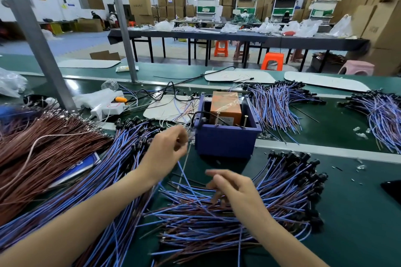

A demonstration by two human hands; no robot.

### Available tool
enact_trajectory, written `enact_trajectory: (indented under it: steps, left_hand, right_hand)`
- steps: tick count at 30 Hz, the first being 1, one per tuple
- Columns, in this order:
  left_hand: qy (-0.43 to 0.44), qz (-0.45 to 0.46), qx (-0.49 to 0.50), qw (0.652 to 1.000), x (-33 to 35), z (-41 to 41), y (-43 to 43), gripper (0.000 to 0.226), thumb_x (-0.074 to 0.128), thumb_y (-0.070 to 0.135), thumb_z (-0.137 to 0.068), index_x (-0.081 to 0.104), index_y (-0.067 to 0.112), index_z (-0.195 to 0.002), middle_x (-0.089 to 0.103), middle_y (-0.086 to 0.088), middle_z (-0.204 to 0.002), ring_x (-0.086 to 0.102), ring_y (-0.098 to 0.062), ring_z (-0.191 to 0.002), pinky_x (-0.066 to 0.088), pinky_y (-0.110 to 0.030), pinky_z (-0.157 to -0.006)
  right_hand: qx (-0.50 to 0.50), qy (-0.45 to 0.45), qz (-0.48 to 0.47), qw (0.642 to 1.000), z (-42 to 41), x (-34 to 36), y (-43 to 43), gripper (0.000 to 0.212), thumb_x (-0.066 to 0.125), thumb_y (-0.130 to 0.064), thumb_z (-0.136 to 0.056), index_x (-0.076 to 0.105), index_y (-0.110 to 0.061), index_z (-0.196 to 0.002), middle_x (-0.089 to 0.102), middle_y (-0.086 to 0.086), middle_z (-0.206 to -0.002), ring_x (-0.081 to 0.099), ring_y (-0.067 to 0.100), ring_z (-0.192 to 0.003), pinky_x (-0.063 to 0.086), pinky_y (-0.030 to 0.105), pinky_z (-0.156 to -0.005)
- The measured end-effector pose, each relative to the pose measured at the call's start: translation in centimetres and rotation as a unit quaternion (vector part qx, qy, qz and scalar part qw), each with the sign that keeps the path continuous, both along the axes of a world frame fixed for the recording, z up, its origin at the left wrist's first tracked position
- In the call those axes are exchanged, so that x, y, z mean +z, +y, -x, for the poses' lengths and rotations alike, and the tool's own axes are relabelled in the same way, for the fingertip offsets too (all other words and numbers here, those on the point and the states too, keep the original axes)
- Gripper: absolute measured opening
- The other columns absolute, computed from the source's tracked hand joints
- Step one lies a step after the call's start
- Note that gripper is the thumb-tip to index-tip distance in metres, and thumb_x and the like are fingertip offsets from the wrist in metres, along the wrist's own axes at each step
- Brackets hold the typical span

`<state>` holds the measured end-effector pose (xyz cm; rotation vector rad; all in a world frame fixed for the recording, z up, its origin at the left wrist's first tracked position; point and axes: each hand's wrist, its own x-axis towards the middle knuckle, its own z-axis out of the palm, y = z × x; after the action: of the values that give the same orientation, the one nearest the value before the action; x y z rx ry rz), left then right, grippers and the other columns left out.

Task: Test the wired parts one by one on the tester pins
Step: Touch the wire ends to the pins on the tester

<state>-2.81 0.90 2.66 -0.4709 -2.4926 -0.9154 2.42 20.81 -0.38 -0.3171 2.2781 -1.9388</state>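
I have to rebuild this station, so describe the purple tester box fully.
The tester box is an open-topped tub of purple-blue plastic, upright on the green bench. Inside sits an orange block wrapped in glossy clear film. Two bare metal pins stand upright just behind its front wall. A black cable runs in over the left wall. Heaps of wired parts lie around it. The left hand, holding a wired part, hovers by its left front corner; blur hides any touch.
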Motion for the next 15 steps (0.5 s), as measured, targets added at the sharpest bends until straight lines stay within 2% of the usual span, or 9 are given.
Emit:
enact_trajectory:
  steps: [2,5,8,11,13,15]
  left_hand:
    - [-0.012,-0.028,-0.103,0.994,0.8,-0.7,1.3,0.019,0.068,-0.008,-0.08,0.058,0.008,-0.084,0.061,-0.001,-0.083,0.066,-0.017,-0.071,0.057,-0.026,-0.066]
    - [-0.002,0.04,-0.218,0.975,0.4,-1.4,2.5,0.01,0.067,0.0,-0.082,0.064,0.006,-0.09,0.058,0.005,-0.089,0.062,-0.006,-0.072,0.049,-0.012,-0.069]
    - [-0.022,0.041,-0.241,0.97,-0.2,-1.4,2.5,0.01,0.067,0.003,-0.084,0.065,0.009,-0.093,0.058,0.011,-0.089,0.064,-0.006,-0.07,0.048,-0.011,-0.068]
    - [-0.1,0.017,-0.251,0.963,-0.4,-1.2,1.3,0.008,0.065,0.007,-0.087,0.066,0.012,-0.093,0.061,0.019,-0.081,0.065,-0.005,-0.065,0.053,-0.018,-0.066]
    - [-0.162,-0.011,-0.248,0.955,-0.5,-1.1,0.2,0.011,0.065,0.01,-0.088,0.063,0.02,-0.094,0.067,0.015,-0.079,0.066,-0.009,-0.064,0.055,-0.024,-0.067]
    - [-0.209,-0.047,-0.227,0.95,-0.6,-1.1,-0.8,0.013,0.067,0.011,-0.087,0.062,0.02,-0.095,0.07,0.003,-0.081,0.066,-0.015,-0.063,0.056,-0.029,-0.067]
  right_hand:
    - [-0.047,-0.051,0.114,0.991,0.2,0.6,-0.7,0.02,0.054,-0.023,-0.096,0.068,-0.03,-0.108,0.072,-0.004,-0.087,0.057,0.015,-0.056,0.04,0.022,-0.046]
    - [-0.086,-0.091,0.21,0.97,0.4,1.3,-1.5,0.019,0.056,-0.029,-0.094,0.072,-0.027,-0.105,0.069,-0.002,-0.077,0.05,0.012,-0.05,0.034,0.021,-0.042]
    - [-0.137,-0.12,0.281,0.942,0.9,1.9,-1.5,0.023,0.054,-0.027,-0.095,0.073,-0.016,-0.091,0.069,0.002,-0.073,0.048,0.01,-0.046,0.037,0.021,-0.044]
    - [-0.188,-0.119,0.342,0.913,1.8,2.4,0.2,0.025,0.047,-0.022,-0.099,0.064,-0.007,-0.09,0.07,0.008,-0.069,0.049,0.011,-0.041,0.036,0.02,-0.036]
    - [-0.226,-0.12,0.342,0.904,2.6,2.4,2.3,0.024,0.047,-0.022,-0.099,0.064,-0.007,-0.092,0.067,0.007,-0.064,0.05,0.01,-0.042,0.038,0.018,-0.036]
    - [-0.259,-0.138,0.313,0.903,3.4,2.1,4.7,0.024,0.048,-0.023,-0.098,0.067,-0.009,-0.093,0.063,0.004,-0.062,0.049,0.009,-0.044,0.039,0.017,-0.035]
